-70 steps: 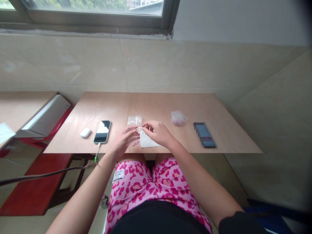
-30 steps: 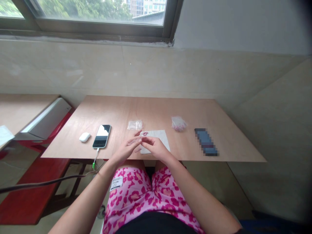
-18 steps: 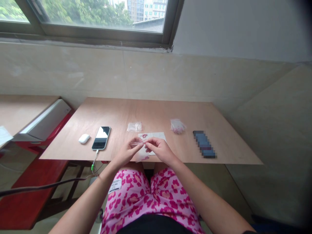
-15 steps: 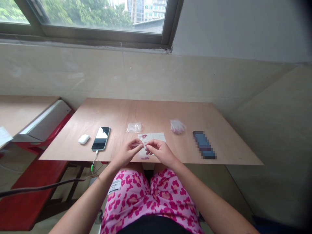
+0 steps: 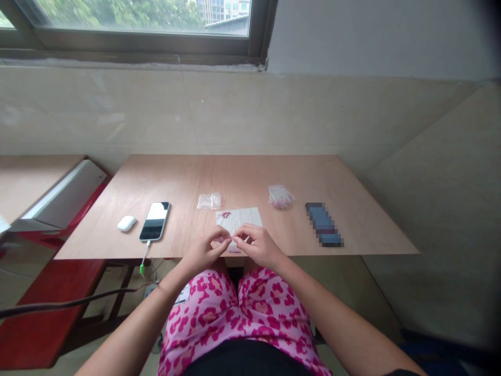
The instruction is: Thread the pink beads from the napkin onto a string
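Observation:
My left hand [image 5: 209,246] and my right hand [image 5: 256,245] meet over the near edge of the table, both closed in a pinch with fingertips almost touching. A thin clear string, faintly visible, is in my left fingers. Whatever my right thumb and forefinger pinch is too small to name. Beneath the hands lies a white sheet [image 5: 250,215], partly covered by them. Small dark pink beads [image 5: 226,214] form a cluster on its far left corner. More pink bits [image 5: 234,250] show at its near edge, below my fingertips.
Behind the sheet are a clear plastic bag [image 5: 210,201] and a bag of pinkish beads [image 5: 280,197]. A cabled phone [image 5: 155,221] and a white earbud case [image 5: 127,224] lie left. A dark, pixelated device [image 5: 324,224] lies right. The table [image 5: 371,230] ends just before my lap.
My fingertips have come closer together, and the string that showed between them is now mostly hidden. The whole view has shifted slightly, while the things on the table stay in place.

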{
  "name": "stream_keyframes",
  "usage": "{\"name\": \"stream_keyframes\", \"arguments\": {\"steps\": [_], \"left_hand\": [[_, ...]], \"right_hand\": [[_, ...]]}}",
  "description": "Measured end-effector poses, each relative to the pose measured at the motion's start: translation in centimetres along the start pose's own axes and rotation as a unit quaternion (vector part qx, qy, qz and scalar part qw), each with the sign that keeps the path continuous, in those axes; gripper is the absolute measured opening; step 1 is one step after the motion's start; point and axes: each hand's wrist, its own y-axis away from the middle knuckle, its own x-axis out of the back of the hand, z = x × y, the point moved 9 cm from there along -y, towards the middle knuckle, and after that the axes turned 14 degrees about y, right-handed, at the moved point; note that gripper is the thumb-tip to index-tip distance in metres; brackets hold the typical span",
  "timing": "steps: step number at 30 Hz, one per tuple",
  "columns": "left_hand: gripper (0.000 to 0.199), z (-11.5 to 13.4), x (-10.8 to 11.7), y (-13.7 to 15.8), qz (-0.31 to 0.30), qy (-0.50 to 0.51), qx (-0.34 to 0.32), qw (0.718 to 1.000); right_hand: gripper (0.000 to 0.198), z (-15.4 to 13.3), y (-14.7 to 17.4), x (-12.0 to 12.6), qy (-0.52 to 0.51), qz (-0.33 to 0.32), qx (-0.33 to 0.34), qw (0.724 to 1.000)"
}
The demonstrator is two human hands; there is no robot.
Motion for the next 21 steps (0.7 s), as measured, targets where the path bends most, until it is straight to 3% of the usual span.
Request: {"name": "stream_keyframes", "arguments": {"steps": [8, 21], "left_hand": [[0.012, 0.6, -0.4, 0.1, -0.024, -0.067, -0.020, 0.997], [0.010, 1.0, -1.0, 0.5, -0.050, -0.083, -0.036, 0.995]], "right_hand": [[0.013, -0.7, 0.4, -0.4, 0.042, 0.013, 0.043, 0.998], [0.011, -1.1, 1.1, -1.4, 0.118, -0.011, 0.079, 0.990]]}}
